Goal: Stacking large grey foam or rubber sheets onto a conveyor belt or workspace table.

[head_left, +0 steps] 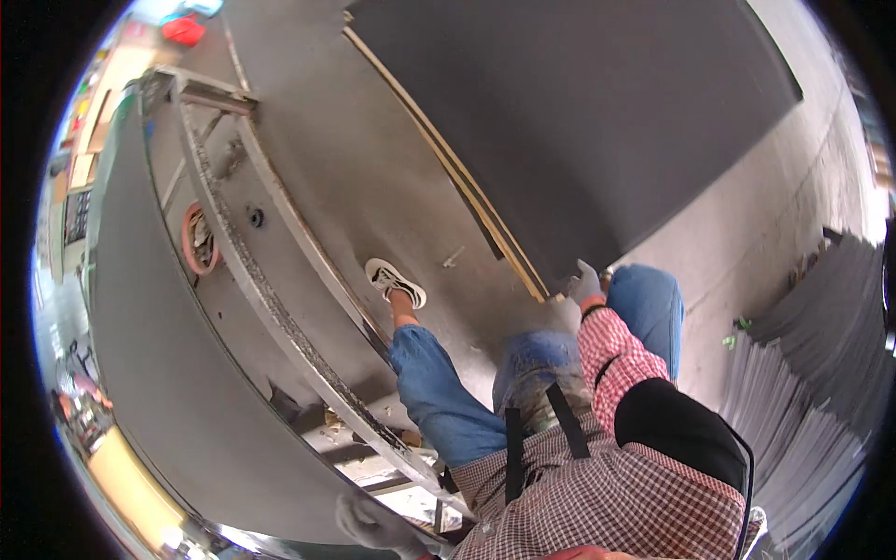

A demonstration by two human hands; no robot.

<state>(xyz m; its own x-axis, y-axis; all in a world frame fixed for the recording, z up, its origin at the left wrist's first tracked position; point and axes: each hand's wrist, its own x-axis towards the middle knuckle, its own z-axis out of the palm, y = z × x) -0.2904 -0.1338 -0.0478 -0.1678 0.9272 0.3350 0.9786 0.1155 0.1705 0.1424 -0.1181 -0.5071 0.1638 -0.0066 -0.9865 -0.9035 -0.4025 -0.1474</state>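
Fingers of the right hand (588, 284), gloved in grey, at the near corner of the dark sheet (597, 121); clasping or merely touching, cannot tell. Spread out low, just ahead of the right leg (653, 308), with pale wood-toned strips (515, 254) along the left edge. Probably best there to keep fingers flat, take in plenty of material rather than the very tip, and avoid creasing the corner. Well apart, the left hand (369, 523), also gloved, by the near end of the grey panel (168, 355), beside the metal frame (252, 275); grasp unclear, cannot tell. Farther out, a shoe (396, 283) near the frame: mind footing, likely. At far right, stacked grey sheets (793, 411).
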